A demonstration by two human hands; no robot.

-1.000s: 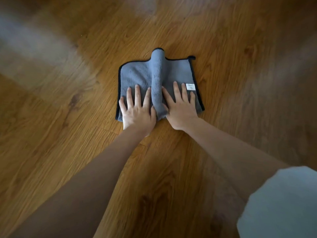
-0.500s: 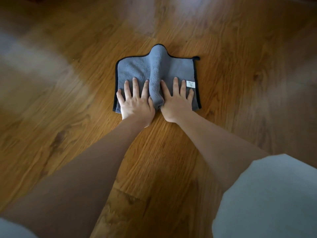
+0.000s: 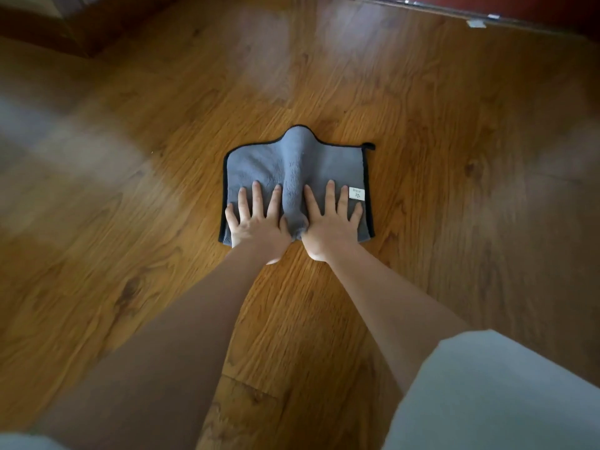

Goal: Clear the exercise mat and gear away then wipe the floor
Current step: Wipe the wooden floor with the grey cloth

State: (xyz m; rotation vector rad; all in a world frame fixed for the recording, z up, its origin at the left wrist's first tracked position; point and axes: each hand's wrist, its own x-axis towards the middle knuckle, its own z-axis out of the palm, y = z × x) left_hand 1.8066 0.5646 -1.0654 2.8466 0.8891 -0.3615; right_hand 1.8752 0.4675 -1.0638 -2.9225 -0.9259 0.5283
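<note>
A grey plush cloth (image 3: 259, 167) with black edging lies on the wooden floor (image 3: 454, 222), bunched into a raised ridge down its middle. A small white label (image 3: 356, 193) sits near its right edge; the print is too blurred to read. The left hand (image 3: 256, 222) and right hand (image 3: 331, 227) press flat on it, fingers spread, either side of the ridge.

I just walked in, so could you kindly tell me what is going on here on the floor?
A person is wiping the wooden floor with a grey cloth. The left hand and the right hand press flat on it with spread fingers, side by side, and a raised fold of cloth bunches between them. No mat or exercise gear is in view.
</note>
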